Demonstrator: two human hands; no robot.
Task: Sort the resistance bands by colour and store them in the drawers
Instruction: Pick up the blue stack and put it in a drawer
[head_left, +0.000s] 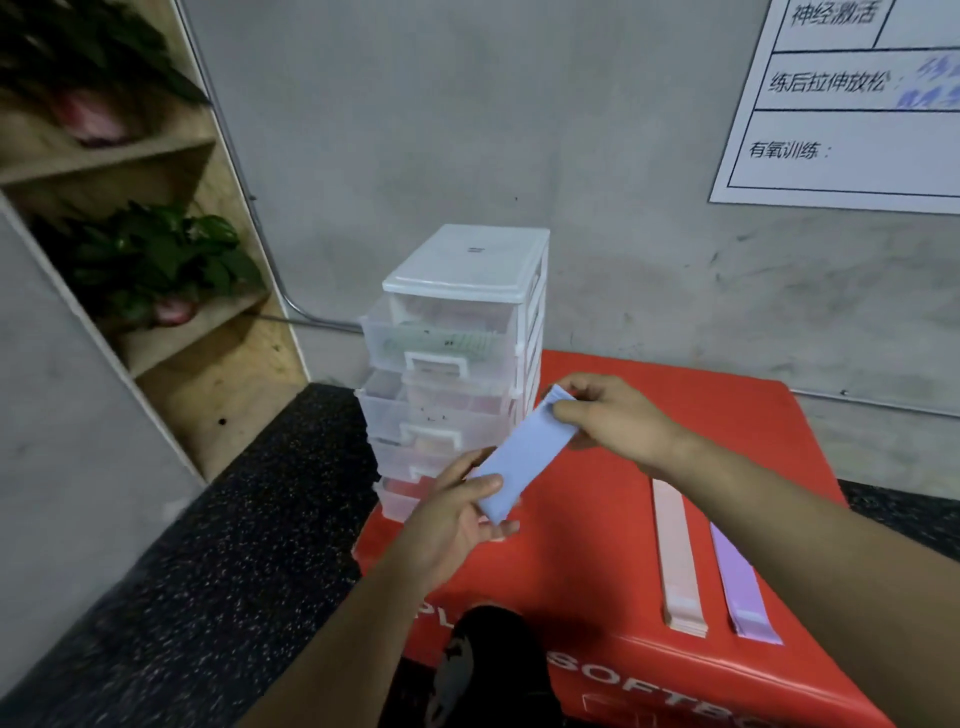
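Head view, from the left: a wooden shelf (171, 364) holds green plants (156, 260). A clear drawer unit (457, 364) stands at the back left corner of the red surface (597, 545), some drawers pulled out a little. Before it, the left hand (452, 525) grips the lower end of a blue band (519, 457), and the right hand (613, 421) pinches its upper end. A pink band (675, 556) and a purple band (740, 587) lie side by side near the front right edge.
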